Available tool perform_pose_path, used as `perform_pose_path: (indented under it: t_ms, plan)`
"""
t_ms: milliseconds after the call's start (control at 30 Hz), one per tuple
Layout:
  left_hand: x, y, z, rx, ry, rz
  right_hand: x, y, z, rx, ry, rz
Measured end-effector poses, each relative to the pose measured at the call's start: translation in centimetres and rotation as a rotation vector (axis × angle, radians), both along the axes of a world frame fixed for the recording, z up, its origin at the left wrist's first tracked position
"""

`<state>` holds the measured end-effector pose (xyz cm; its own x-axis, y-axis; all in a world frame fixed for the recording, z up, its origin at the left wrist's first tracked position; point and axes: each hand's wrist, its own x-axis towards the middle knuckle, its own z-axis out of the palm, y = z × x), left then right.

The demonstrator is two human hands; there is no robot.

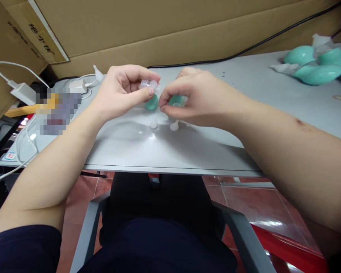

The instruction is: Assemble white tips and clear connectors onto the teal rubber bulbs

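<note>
My left hand (122,89) grips a small clear plastic piece (148,84) between thumb and fingers, above the table. Just below it is a small teal rounded object (151,103); whether the two touch, I cannot tell. Close beside, my right hand (191,94) has its thumb and fingertips pinched together, and what they hold is hidden. Another teal object (176,100) shows through the gap between those fingers. On the table in front of the hands lie two small white pointed pieces, a left one (154,124) and a right one (174,126).
The grey table (170,155) meets a cardboard wall (170,30), with a black cable (261,40) along it. Teal bulbs with clear wrapping (315,72) lie at the back right. A white adapter (22,93), cables and a white-tipped bulb (98,74) are at left.
</note>
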<state>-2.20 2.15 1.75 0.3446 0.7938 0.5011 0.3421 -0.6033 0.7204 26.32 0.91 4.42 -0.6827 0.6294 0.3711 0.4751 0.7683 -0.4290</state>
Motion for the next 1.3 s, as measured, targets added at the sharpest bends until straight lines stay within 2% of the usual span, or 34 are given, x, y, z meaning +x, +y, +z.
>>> perform_pose_path:
  t_ms: [133, 233, 300, 367, 467, 800, 1033, 1200, 1300]
  plan:
    - [0.1, -0.3, -0.1, 0.079, 0.045, 0.03, 0.9, 0.3, 0.9, -0.078, 0.378, -0.025]
    - [0.1, -0.6, -0.4, 0.129, 0.087, 0.037, 0.7, 0.1, 1.4, -0.242, 0.628, -0.079]
    - [0.1, -0.7, -0.5, 0.146, 0.134, 0.053, 0.3, -0.1, 1.3, -0.375, 0.709, -0.042]
    - [-0.1, -0.9, -0.6, 0.148, 0.185, 0.073, -0.1, -0.2, 0.9, -0.456, 0.69, 0.029]
    - [0.0, -1.3, -0.4, 0.131, 0.221, 0.086, -0.7, 0.0, 0.1, -0.447, 0.615, 0.086]
    - [1.2, -2.4, 0.5, 0.112, 0.183, 0.044, -0.7, 0.4, -0.8, -0.365, 0.562, 0.075]
    - [1.3, -2.4, 0.5, 0.12, 0.184, 0.043, -0.8, 0.6, -1.3, -0.405, 0.623, 0.153]
    - [1.5, -2.1, 0.2, 0.123, 0.153, 0.036, -1.1, 0.1, -1.0, -0.512, 0.648, 0.118]
    - [1.5, -1.9, 0.1, 0.098, 0.126, 0.025, -1.1, -0.2, -0.7, -0.518, 0.612, 0.082]
